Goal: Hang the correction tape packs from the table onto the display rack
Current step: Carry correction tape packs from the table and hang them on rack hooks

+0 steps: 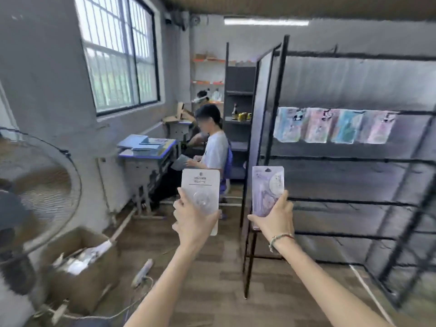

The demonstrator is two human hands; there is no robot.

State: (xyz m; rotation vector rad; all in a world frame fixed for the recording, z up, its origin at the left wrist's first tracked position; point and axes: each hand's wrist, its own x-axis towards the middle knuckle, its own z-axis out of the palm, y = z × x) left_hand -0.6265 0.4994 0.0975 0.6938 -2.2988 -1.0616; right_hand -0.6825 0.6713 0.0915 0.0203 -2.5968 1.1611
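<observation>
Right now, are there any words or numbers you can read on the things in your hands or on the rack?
White card pack in the left hand: two printed lines, too blurred to read.
Purple card pack in the right hand: a number, perhaps "50".
Colourful packs hanging on the black rack: nothing readable.

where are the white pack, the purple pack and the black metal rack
white plastic-fronted pack [200,185]: head view, upper card face
purple printed pack [267,185]: head view, middle of front
black metal wire display rack [282,90]: head view, front upright post

glossy plastic pack [267,190], metal rack [354,159]
</observation>
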